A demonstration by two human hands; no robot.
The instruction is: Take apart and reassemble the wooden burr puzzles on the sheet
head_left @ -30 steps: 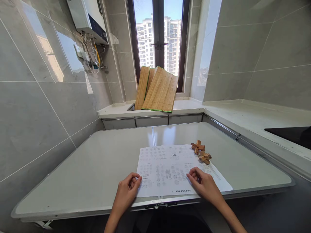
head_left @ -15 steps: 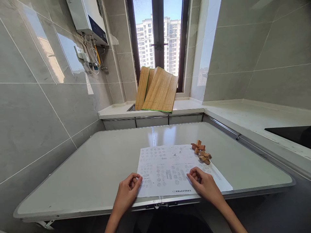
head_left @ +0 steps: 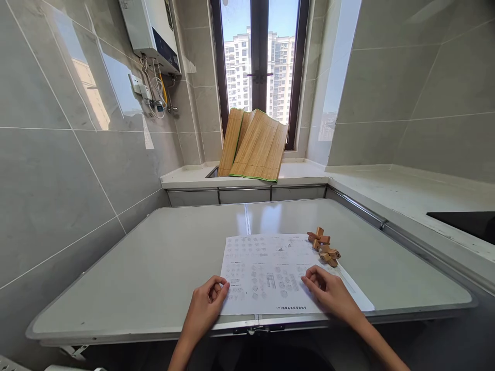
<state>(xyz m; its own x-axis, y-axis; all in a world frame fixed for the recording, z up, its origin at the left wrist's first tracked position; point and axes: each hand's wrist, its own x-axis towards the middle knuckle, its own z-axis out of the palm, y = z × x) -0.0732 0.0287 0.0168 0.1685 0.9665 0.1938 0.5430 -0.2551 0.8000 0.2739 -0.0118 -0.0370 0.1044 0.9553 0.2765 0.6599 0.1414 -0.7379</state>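
A printed paper sheet [head_left: 266, 257] covered in small diagrams lies flat on the folding table [head_left: 135, 278]. My left hand [head_left: 208, 303] rests at the sheet's left edge, its fingers curled and thumb near the index finger; no object shows in it. Over the right part of the sheet, my right hand [head_left: 328, 293] is loosely closed with nothing visible in it. Beyond that hand, at the sheet's upper right edge, are wooden puzzle pieces: one crossed cluster [head_left: 318, 238] stands farther back, and a second cluster [head_left: 329, 255] sits nearer.
A white counter [head_left: 406, 190] with a dark panel [head_left: 464, 222] runs along the right. Behind the table, a bamboo mat [head_left: 259, 147] leans before the window. A metal rail [head_left: 247, 187] borders the table's far side. A water heater [head_left: 152, 36] hangs on the left wall.
The view has shifted slightly, so everything sits a little farther right and lower. Both hands keep nearly the same pose. The puzzle pieces and sheet have not moved on the table.
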